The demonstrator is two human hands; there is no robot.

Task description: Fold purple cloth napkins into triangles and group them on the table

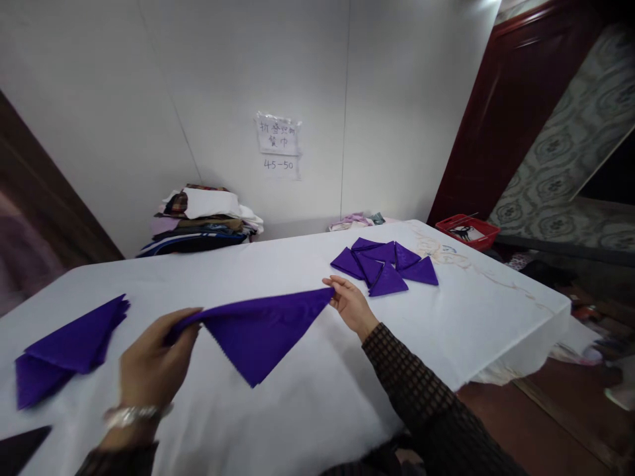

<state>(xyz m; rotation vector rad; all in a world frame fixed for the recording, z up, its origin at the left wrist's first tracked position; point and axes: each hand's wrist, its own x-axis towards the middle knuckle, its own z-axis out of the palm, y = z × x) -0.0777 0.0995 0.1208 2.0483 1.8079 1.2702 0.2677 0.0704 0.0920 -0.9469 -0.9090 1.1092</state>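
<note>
White and wide, the worktop (471,330) stands by a pale wall (407,99). Over the worktop, the left hand (153,360) and the right hand (351,307) each pinch one end of a purple cloth (265,324), maybe so its top edge stays straight. Small purple triangles (389,281) sit toward the right, perhaps to be apart from the bigger purple cloths (74,337) on the left.
</note>
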